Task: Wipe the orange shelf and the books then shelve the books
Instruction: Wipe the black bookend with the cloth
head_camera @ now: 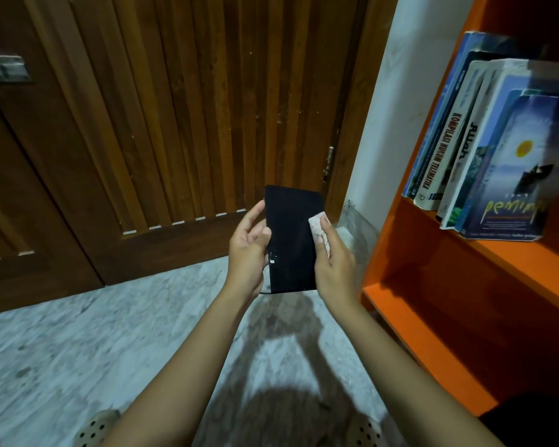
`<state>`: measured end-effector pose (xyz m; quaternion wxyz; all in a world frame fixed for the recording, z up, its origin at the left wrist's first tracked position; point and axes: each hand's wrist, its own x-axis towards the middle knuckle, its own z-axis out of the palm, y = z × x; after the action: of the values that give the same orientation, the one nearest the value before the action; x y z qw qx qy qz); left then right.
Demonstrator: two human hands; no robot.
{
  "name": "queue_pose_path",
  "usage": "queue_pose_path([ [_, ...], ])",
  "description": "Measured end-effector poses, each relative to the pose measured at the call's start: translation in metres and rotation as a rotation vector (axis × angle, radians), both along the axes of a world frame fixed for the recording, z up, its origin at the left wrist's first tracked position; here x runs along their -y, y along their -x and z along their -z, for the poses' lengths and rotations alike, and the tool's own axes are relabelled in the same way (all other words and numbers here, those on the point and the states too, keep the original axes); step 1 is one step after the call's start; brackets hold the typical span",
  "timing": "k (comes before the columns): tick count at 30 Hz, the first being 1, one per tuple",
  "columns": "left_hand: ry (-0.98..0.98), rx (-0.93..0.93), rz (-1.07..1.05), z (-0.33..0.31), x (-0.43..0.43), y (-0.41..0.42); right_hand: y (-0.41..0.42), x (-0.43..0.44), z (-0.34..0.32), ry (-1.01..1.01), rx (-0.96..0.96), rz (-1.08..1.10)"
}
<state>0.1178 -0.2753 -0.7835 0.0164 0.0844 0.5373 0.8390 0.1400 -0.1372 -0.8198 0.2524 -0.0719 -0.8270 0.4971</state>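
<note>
While the door [175,108] fills the left and the floor [78,350] runs beneath it, the work goes on mid-air at centre. The left hand [247,250] grips the book [292,240] by its left edge, fingers [255,214] curled round it and thumb on the cover. It stands nearly upright and clear of the floor, probably so that the whole dark cover faces the person and stays steady under rubbing. On the cover's right edge lies the cloth [320,230], pressed there by the right hand [334,269], whose fingers are clenched round the wad. That looks like a wiping stroke along the cover, so this book is being cleaned and is not yet shelved.

Just right of the hands stands the shelf [433,262]. Its upper visible compartment holds the books [484,150], a row standing on the board's left end with tops tilted toward the shelf's left wall. They seem already put away. In the compartment below, no book shows in the part in view.
</note>
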Motion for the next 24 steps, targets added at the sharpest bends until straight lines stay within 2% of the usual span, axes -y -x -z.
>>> queue_pose_path([
  [3, 0.017, 0.002, 0.001, 0.001, 0.001, 0.002, -0.008, 0.013, 0.011, 0.030, 0.015, -0.019],
  [14, 0.001, 0.041, 0.042, -0.004, 0.016, 0.011, -0.014, 0.039, 0.006, -0.099, -0.075, -0.319],
  [21, -0.056, 0.103, 0.052, -0.004, 0.023, 0.012, -0.016, 0.037, 0.007, -0.267, -0.156, -0.424],
  [24, -0.086, 0.129, 0.056, -0.003, 0.024, 0.014, -0.017, 0.031, 0.007, -0.407, -0.197, -0.511],
])
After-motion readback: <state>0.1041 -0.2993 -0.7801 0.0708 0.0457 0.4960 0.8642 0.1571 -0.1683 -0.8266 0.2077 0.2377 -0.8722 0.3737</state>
